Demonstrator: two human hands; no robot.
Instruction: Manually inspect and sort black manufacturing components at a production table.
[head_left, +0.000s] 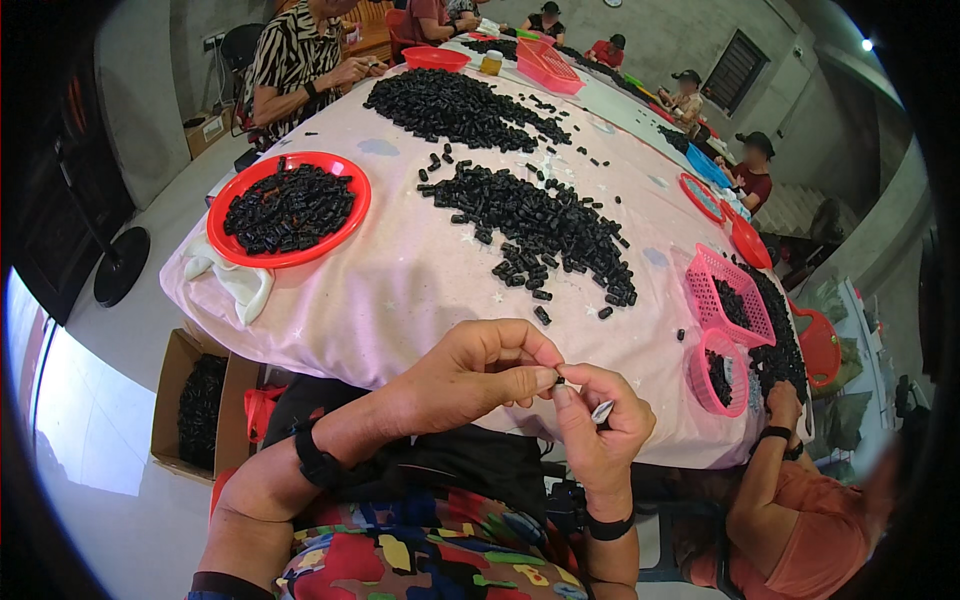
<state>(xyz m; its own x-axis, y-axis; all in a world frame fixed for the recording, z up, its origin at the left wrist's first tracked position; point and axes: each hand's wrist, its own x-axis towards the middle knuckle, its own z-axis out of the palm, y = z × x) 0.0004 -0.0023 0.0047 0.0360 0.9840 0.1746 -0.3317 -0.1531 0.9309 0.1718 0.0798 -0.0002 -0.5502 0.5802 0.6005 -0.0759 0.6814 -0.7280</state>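
Fingertips of left hand (480, 372) and right hand (597, 415) pinch small black piece (559, 380), axis indiscernible.

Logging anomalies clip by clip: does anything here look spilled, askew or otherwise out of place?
Only small things. A few black pieces lie scattered apart from the main pile on the pink tablecloth. A white cloth hangs crumpled off the table edge beneath the red tray. The hands pinch one small piece normally.

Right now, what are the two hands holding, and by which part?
Left hand and right hand pinch one small black piece between their fingertips. The right hand also holds a thin silvery tool in its palm.
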